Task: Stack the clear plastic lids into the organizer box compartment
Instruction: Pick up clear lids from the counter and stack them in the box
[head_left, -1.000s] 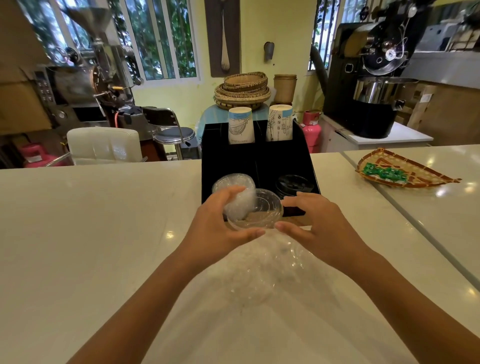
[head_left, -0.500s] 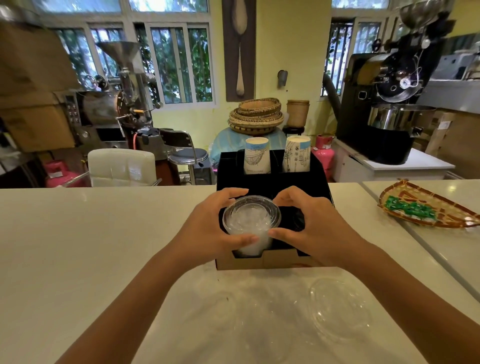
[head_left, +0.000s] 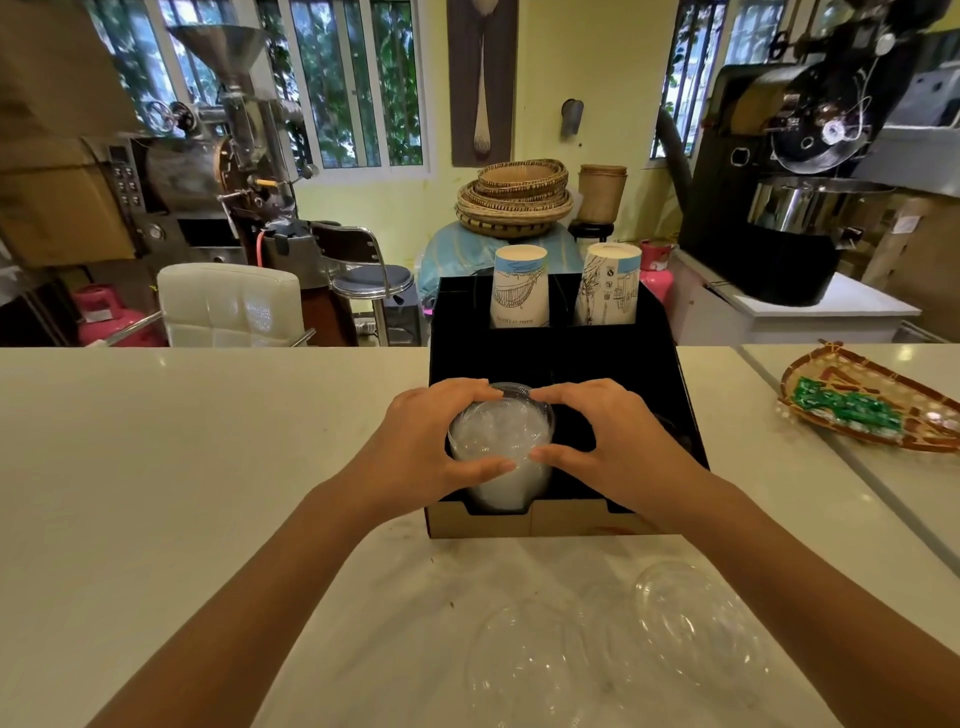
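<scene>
A black organizer box (head_left: 670, 374) stands on the counter in front of me. A stack of clear plastic lids (head_left: 500, 441) sits in its front left compartment, rising above the rim. My left hand (head_left: 415, 447) cups the stack's left side and my right hand (head_left: 618, 447) cups its right side, thumbs and fingertips on the top lid's rim. Two loose clear dome lids (head_left: 696, 623) (head_left: 524, 670) lie on the counter close to me, below my wrists.
Two upside-down paper cup stacks (head_left: 519, 291) (head_left: 609, 286) fill the box's back compartments. A woven tray (head_left: 878, 410) with green packets lies at the right. Beyond the counter's far edge are a white chair (head_left: 228, 304), a stool and roasting machines.
Both hands carried the lids from above the counter into the box's front left compartment and pressed them lower. My view tilted up and moved closer to the box.
</scene>
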